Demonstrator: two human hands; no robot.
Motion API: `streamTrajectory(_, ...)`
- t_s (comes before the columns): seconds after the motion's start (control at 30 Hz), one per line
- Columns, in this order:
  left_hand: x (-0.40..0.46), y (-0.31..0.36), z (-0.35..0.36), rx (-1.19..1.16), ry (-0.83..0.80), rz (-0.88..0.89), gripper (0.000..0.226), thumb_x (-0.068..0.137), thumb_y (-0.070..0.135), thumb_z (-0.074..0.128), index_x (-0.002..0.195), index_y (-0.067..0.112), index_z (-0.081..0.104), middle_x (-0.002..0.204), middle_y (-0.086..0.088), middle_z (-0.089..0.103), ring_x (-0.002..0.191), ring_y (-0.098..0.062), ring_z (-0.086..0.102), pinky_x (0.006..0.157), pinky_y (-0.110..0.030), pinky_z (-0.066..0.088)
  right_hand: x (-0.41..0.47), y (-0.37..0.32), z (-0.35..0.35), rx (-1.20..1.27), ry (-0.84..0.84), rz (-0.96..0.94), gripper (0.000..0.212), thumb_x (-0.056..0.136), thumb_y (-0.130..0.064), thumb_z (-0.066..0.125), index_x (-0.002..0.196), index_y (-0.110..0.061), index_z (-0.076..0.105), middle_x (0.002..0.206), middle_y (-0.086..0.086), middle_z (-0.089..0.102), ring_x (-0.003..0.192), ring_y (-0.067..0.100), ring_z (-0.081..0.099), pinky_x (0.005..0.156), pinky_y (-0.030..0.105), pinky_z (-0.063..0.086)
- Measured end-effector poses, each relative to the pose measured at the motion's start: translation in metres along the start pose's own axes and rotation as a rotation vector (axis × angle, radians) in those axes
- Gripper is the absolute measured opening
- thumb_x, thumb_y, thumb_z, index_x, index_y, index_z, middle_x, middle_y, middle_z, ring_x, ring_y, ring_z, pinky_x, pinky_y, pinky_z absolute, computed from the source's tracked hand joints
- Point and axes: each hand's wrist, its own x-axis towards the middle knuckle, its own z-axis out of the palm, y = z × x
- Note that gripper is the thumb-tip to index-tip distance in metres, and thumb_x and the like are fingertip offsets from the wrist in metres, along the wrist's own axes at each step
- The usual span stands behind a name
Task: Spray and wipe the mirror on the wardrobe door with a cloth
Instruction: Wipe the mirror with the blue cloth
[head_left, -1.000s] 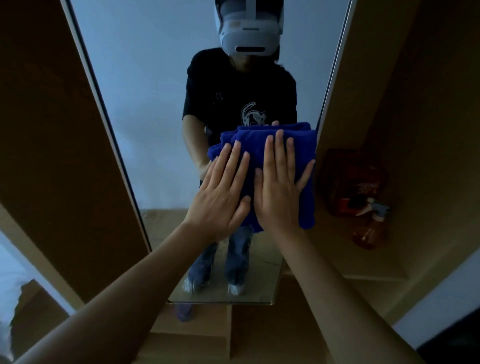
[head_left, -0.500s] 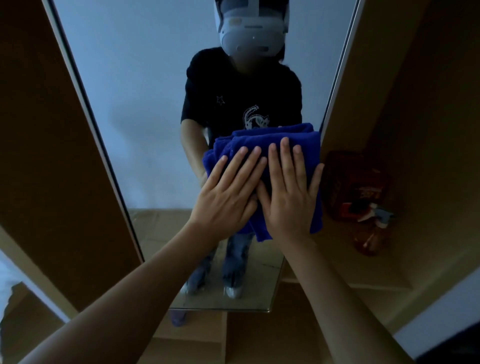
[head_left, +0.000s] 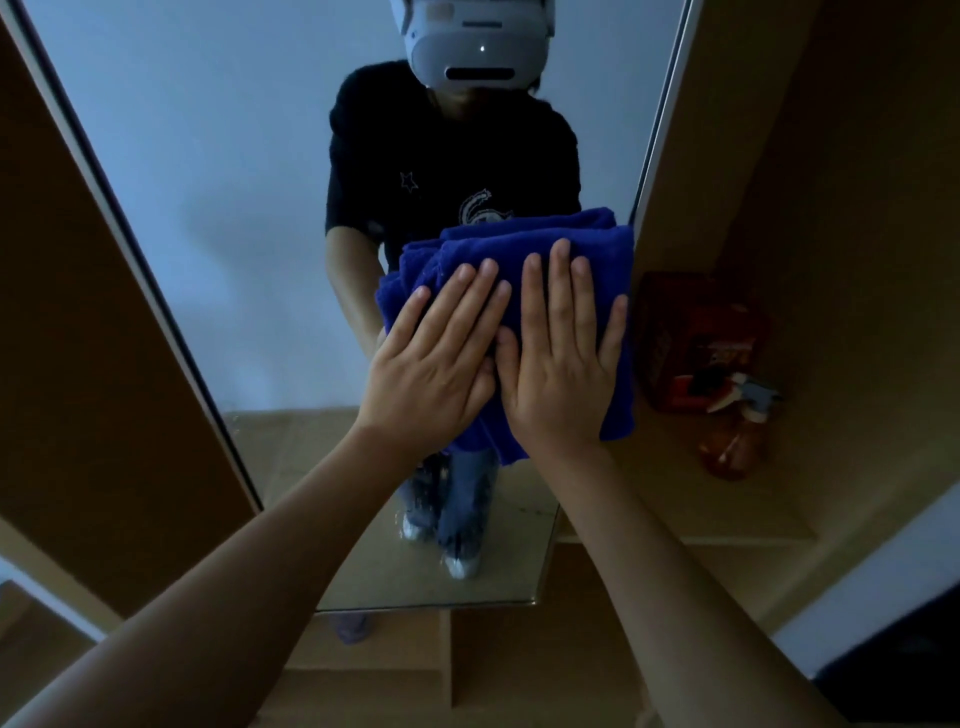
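Two flat hands do the work: my left hand (head_left: 434, 358) and right hand (head_left: 563, 364) lie side by side, fingers straight, pressing the folded blue cloth (head_left: 519, 249) against the mirror (head_left: 234, 182), close to its right edge. I judge the spraying done, since the spray bottle (head_left: 737, 431) stands apart on the shelf (head_left: 675, 493) to the right, and wiping is under way. Droplets show below the cloth, so the lower glass looks left to do.
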Motion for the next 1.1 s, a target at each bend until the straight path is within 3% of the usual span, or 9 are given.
streamTrajectory(0.27,-0.032,0.01,0.01,0.005,-0.018,0.027,0.063,0.104,0.033,0.03,0.154,0.008,0.002,0.159,-0.004,0.002,0.15,-0.019,-0.004,0.123,-0.038,0.004,-0.035,-0.005,0.011,-0.026,-0.014,0.003,0.058,0.104,-0.041,0.02,0.152,-0.021,-0.006,0.157,0.004,0.014,0.148,0.011,-0.01,0.12,0.043,-0.001)
streamTrajectory(0.4,-0.049,0.016,0.018,0.031,-0.004,0.039,0.063,0.104,0.033,0.034,0.154,0.006,0.007,0.159,-0.005,0.003,0.149,-0.022,0.008,0.122,-0.039,0.007,-0.052,-0.006,0.016,-0.047,-0.007,0.014,0.056,0.105,-0.041,0.021,0.152,-0.018,0.003,0.157,0.004,0.016,0.147,0.011,-0.006,0.12,0.043,0.0)
streamTrajectory(0.5,-0.062,0.022,0.024,0.045,0.023,0.036,0.063,0.103,0.033,0.036,0.153,0.006,0.011,0.159,-0.005,0.008,0.147,-0.024,0.018,0.122,-0.039,0.009,-0.067,-0.008,0.02,-0.051,0.006,0.02,0.055,0.104,-0.04,0.023,0.152,-0.014,0.017,0.157,0.007,0.026,0.146,0.013,0.007,0.119,0.044,0.002)
streamTrajectory(0.6,-0.077,0.028,0.031,0.048,0.024,0.045,0.061,0.103,0.034,0.034,0.153,0.005,0.011,0.158,-0.007,0.011,0.146,-0.024,0.018,0.122,-0.038,0.006,-0.085,-0.008,0.026,-0.055,0.014,0.021,0.054,0.104,-0.039,0.023,0.151,-0.013,0.019,0.156,0.008,0.029,0.146,0.019,0.018,0.119,0.045,0.004)
streamTrajectory(0.87,-0.131,0.051,0.054,0.096,0.003,0.073,0.062,0.103,0.033,0.033,0.154,0.005,0.01,0.159,-0.01,0.012,0.148,-0.023,0.012,0.122,-0.039,0.008,-0.149,-0.011,0.047,-0.048,0.014,0.048,0.054,0.105,-0.039,0.021,0.151,-0.018,0.005,0.158,0.004,0.016,0.148,0.012,-0.004,0.12,0.044,0.0)
streamTrajectory(1.1,-0.15,0.062,0.067,0.127,0.062,0.077,0.061,0.102,0.032,0.034,0.153,0.004,0.015,0.159,-0.01,0.013,0.148,-0.02,0.01,0.122,-0.038,0.008,-0.176,-0.013,0.055,-0.056,0.048,0.067,0.055,0.104,-0.039,0.019,0.153,-0.013,0.013,0.16,0.006,0.017,0.148,0.016,0.007,0.12,0.046,0.003)
